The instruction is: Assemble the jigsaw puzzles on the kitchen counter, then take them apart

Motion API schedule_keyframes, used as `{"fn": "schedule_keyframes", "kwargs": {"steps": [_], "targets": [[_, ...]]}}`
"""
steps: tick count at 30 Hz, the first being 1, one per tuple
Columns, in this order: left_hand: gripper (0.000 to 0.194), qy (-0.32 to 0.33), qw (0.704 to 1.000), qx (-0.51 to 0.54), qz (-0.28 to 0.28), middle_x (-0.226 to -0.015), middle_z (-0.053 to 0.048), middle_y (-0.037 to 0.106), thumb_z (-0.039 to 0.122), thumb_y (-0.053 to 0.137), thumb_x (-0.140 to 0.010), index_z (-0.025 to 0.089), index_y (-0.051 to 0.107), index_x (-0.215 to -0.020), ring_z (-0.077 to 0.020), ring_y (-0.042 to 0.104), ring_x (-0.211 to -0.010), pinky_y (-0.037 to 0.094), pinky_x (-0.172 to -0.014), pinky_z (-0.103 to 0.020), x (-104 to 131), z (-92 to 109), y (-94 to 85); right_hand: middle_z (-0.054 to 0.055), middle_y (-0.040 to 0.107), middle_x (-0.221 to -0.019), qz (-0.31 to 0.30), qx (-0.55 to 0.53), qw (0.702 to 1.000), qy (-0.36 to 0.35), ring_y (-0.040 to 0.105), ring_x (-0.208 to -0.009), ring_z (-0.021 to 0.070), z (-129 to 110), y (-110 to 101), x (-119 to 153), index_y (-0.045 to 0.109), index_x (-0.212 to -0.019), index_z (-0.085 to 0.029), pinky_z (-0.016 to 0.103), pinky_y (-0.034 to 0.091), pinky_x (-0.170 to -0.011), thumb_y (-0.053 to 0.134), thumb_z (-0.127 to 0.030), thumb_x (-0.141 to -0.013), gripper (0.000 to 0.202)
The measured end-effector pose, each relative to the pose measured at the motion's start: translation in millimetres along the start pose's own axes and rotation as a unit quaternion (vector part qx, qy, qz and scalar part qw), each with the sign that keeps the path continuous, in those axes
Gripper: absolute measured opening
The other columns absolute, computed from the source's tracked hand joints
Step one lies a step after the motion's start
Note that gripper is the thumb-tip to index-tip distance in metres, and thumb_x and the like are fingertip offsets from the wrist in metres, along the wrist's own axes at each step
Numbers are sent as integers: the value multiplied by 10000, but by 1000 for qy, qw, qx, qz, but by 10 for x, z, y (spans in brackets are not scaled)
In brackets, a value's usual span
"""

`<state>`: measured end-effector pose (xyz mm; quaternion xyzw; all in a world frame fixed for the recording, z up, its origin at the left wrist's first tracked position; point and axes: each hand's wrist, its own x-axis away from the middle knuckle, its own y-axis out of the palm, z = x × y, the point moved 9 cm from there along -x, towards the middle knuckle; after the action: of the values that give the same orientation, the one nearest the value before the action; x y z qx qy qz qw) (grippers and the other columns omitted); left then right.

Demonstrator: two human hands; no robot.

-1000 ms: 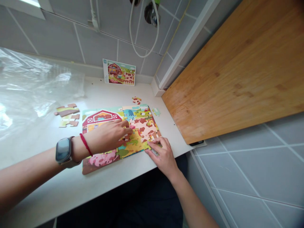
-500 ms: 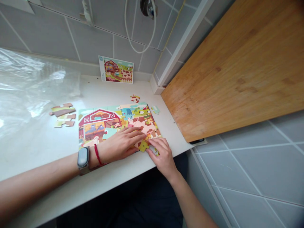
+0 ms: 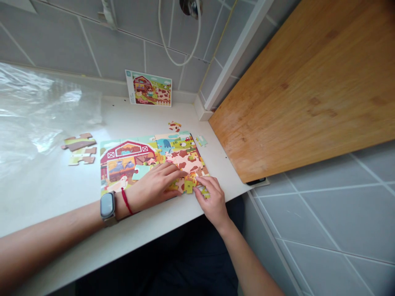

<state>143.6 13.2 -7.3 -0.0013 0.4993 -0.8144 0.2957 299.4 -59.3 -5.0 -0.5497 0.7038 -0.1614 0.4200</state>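
A farm jigsaw puzzle (image 3: 129, 150) with a red barn and a spotted cow lies on the white table. My left hand (image 3: 159, 183) rests across its lower middle, fingers spread and pointing right. A yellow-green piece (image 3: 189, 186) lies flat at the puzzle's lower edge, between my two hands. My right hand (image 3: 211, 197) is at the lower right corner, its thumb and index finger apart at the right side of that piece. A pale green piece (image 3: 142, 172) sits on the puzzle just beyond my left wrist.
Loose pieces (image 3: 80, 149) lie left of the puzzle, a spotted piece (image 3: 174, 126) behind it and a pale piece (image 3: 201, 141) at its right. A picture card (image 3: 151, 88) leans on the wall. Clear plastic (image 3: 46, 111) covers the left; a wooden board (image 3: 302, 90) stands right.
The yellow-green piece, tilted between my hands before, now lies straighter at the puzzle's lower edge. My right hand's fingertips have drawn slightly right, away from it. The view has shifted slightly.
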Motion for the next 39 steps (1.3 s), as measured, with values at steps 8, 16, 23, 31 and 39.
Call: {"fn": "schedule_keyframes", "kwargs": {"steps": [8, 16, 23, 31, 39], "targets": [[286, 6, 1000, -9, -16, -1075, -100, 702, 409, 669, -1001, 195, 679, -1191, -272, 623, -1025, 524, -907, -405, -18, 9, -7, 96, 734, -1029, 34, -18, 999, 1, 702, -984, 246, 6, -57, 31, 739, -1174, -251, 410, 625, -883, 626, -193, -987, 226], [237, 82, 996, 38, -13, -1035, -97, 773, 325, 567, -1067, 206, 770, -1046, -224, 730, -984, 561, -898, -349, 18, 199, -73, 75, 693, -966, -37, 19, 999, -33, 639, -973, 273, -142, 23, 13, 743, -1068, -254, 450, 594, -855, 826, -341, -872, 229], [213, 79, 985, 140, -63, -1033, -87, 793, 211, 578, -1029, 204, 787, -1070, -177, 755, -888, 590, -817, -267, 23, 132, -117, 88, 670, -1016, -62, 45, 997, -27, 625, -1016, 281, -129, 65, 22, 770, -1154, -248, 460, 583, -902, 877, -394, -825, 375], [255, 74, 996, 46, 35, -946, -80, 744, 209, 510, -1050, 188, 749, -961, -196, 692, -904, 559, -837, -329, -76, -4, -484, 82, 707, -1086, -70, -11, 996, -54, 650, -1048, 260, -101, 69, 23, 807, -1099, -262, 453, 576, -918, 848, -316, -870, 239], [189, 41, 998, -43, -21, -1116, -102, 746, 253, 596, -980, 212, 739, -1098, -259, 684, -1051, 557, -945, -412, -85, -252, -542, 61, 763, -1068, -42, -35, 996, -70, 675, -1043, 247, -129, 46, 15, 780, -1109, -284, 449, 584, -924, 703, -164, -962, 205]]}}
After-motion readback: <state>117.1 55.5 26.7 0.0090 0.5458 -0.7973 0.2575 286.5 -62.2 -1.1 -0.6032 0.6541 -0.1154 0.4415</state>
